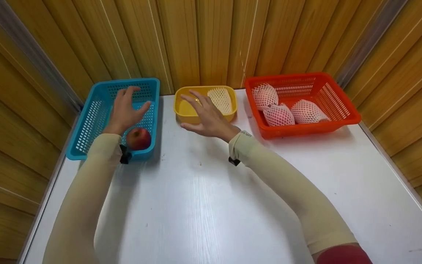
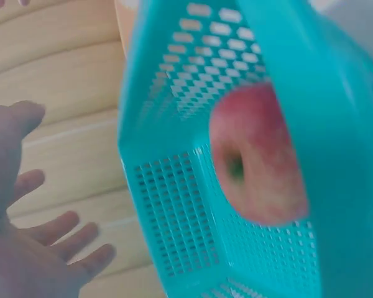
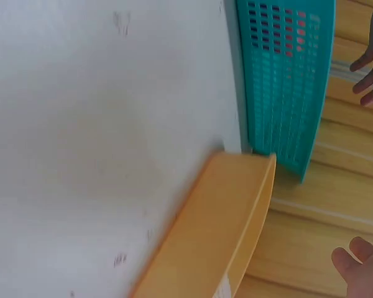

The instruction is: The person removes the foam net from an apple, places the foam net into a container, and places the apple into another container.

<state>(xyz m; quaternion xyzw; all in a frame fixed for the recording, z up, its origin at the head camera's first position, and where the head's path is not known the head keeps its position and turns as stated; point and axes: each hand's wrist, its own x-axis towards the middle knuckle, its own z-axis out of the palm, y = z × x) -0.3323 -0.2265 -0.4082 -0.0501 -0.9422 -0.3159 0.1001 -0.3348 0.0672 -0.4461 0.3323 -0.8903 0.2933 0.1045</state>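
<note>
My left hand (image 1: 125,112) hovers over the blue basket (image 1: 72,145), fingers spread and holding nothing. Inside that basket one bare red apple (image 1: 138,138) lies in the near right corner; the left wrist view shows the apple (image 2: 255,155) with its stem hollow facing the camera. My right hand (image 1: 209,119) is held over the front of the yellow bin (image 1: 181,106), its fingers apart and bent a little, with nothing in them. White foam netting (image 1: 219,101) sits in the right part of the bin. The left wrist view shows the left hand (image 2: 43,248) beside the basket wall.
To the right stands a red basket (image 1: 306,129) with several fruits in white foam nets, among them a netted fruit (image 1: 308,111). All three containers line the back of the white table (image 1: 196,205), near the wood-panelled wall (image 1: 211,44). Panelled walls also flank both sides.
</note>
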